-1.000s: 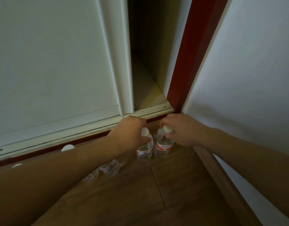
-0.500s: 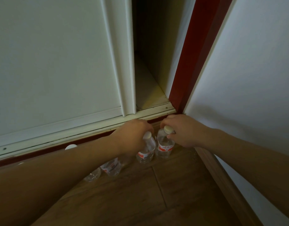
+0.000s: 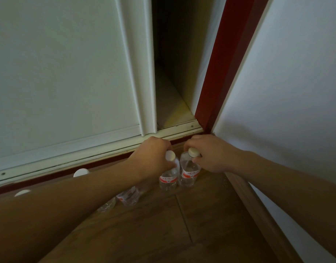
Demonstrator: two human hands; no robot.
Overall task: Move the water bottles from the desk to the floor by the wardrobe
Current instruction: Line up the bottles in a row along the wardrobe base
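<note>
Wooden floor (image 3: 210,224) runs into the corner where the wardrobe's sliding door (image 3: 68,73) meets the white wall (image 3: 296,92), and that is where you are working. Your left hand (image 3: 154,158) is curled round the neck of one water bottle (image 3: 168,180). Your right hand (image 3: 212,155) grips the cap end of a second bottle (image 3: 189,173). The two stand just beside each other, close to the door track (image 3: 87,147). Whether their bases bear full weight on the boards I cannot tell. The other bottles (image 3: 128,196) line up to the left along the track, mostly hidden behind your left forearm (image 3: 78,205). To finish this placement well, feel each base sit flat before you loosen your fingers. Let go one hand at a time, and lift straight up so a knuckle does not clip a cap. Mind that forearm on the way out: it lies right over the row, and such light bottles would probably topple at a nudge.
</note>
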